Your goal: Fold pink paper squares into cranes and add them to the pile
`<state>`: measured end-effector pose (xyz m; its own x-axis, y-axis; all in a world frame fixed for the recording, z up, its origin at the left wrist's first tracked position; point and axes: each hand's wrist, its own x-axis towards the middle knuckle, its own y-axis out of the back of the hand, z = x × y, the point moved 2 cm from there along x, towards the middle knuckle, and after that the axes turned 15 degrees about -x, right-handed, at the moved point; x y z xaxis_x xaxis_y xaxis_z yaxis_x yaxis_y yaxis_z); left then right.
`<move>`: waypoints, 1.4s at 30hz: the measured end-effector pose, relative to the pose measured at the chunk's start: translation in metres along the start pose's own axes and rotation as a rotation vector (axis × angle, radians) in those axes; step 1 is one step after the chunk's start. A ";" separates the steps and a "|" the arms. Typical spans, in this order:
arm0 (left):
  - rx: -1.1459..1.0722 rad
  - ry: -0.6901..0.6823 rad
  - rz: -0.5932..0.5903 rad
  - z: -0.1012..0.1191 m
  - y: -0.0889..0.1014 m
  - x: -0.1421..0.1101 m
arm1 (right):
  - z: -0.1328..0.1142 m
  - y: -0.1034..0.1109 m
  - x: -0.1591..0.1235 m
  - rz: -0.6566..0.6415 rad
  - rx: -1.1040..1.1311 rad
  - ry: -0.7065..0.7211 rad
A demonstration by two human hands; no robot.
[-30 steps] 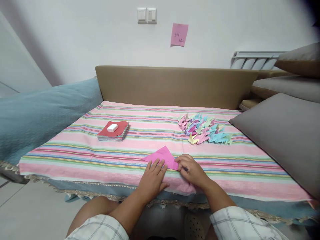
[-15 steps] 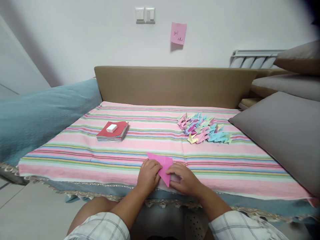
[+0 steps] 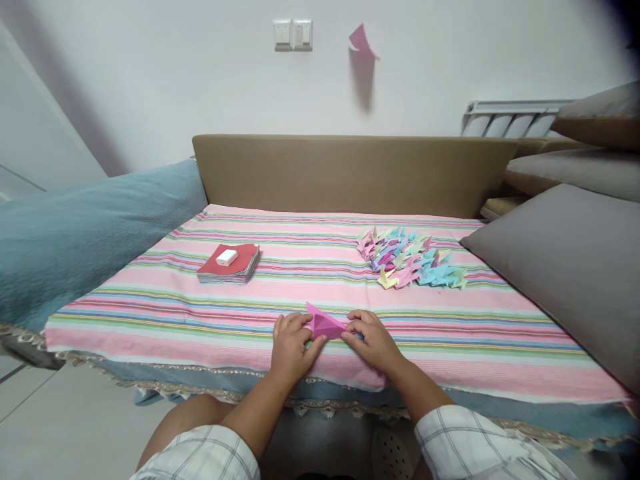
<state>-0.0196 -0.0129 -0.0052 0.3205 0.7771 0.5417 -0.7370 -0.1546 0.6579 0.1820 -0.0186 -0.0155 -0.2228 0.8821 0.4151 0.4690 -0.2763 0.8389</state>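
A bright pink sheet of origami paper point(image 3: 327, 326), folded into a pointed triangular shape and partly raised, is between my hands near the front edge of the striped cloth. My left hand point(image 3: 294, 347) pinches its left side, thumb along the lower edge. At the right corner my right hand point(image 3: 371, 339) holds the paper between thumb and fingers. Beyond my right hand lies a group of folded paper cranes point(image 3: 407, 260) in pink, blue, purple, green and yellow. The paper's underside is hidden.
A stack of coloured paper point(image 3: 235, 263), red on top, lies at the left with a small white block point(image 3: 227, 257) on it. Grey cushions point(image 3: 565, 267) border the right, a blue-covered armrest point(image 3: 110, 220) the left, and a brown backrest point(image 3: 350, 173) the rear.
The pink paper has been turned and partly opened, its point now raised. My right hand has shifted slightly up to the right corner. The pink note on the wall has flapped upward.
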 end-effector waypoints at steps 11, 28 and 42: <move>0.049 0.180 0.028 -0.001 -0.005 0.003 | -0.007 -0.010 0.007 0.049 -0.087 -0.174; 0.158 0.147 -0.027 0.001 -0.009 0.001 | -0.003 -0.015 0.008 0.047 -0.151 -0.168; 0.246 0.087 -0.047 -0.002 -0.003 0.003 | -0.007 -0.011 0.010 0.047 -0.165 -0.184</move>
<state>-0.0179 -0.0089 -0.0068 0.2906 0.8347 0.4678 -0.5524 -0.2529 0.7943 0.1688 -0.0096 -0.0184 -0.0374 0.9172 0.3968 0.3255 -0.3642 0.8726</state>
